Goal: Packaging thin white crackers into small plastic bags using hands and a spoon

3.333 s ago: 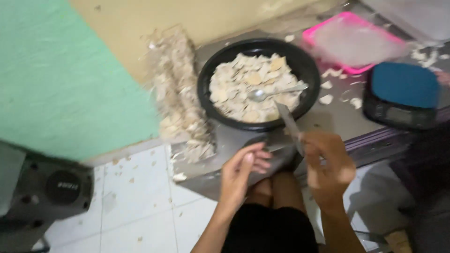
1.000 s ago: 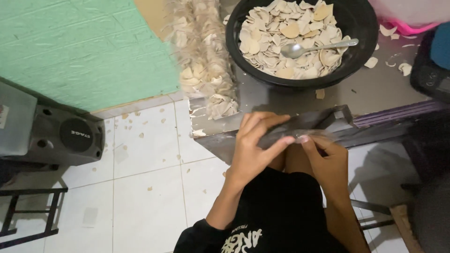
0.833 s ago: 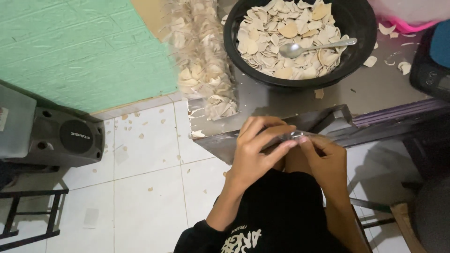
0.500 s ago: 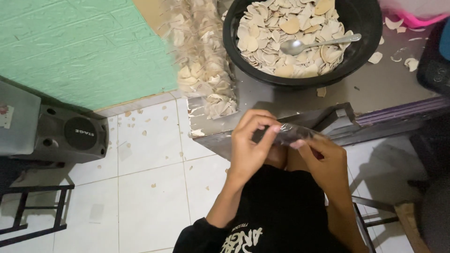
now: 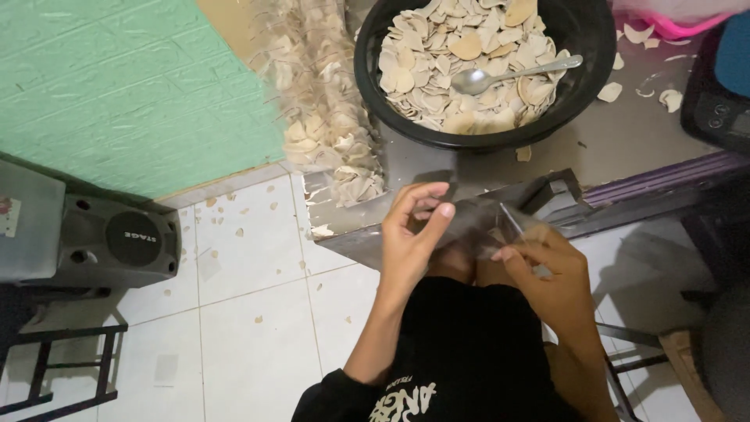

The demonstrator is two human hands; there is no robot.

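White floor tiles [image 5: 258, 328], crumb-strewn, below a grey desk [image 5: 625, 141]; green wall behind. Black bowl [image 5: 578, 47] of pale chips with a spoon [image 5: 508, 76] sits on the desk; filled packets [image 5: 320, 117] heaped to its left. Both hands work at the desk's near edge: left hand [image 5: 410, 242] and right hand [image 5: 547, 270], fingers pinched on a clear bag [image 5: 488, 223] held between them. Step, as judged: opening the bag's mouth. Parting its thin film calls for a light, even pull.
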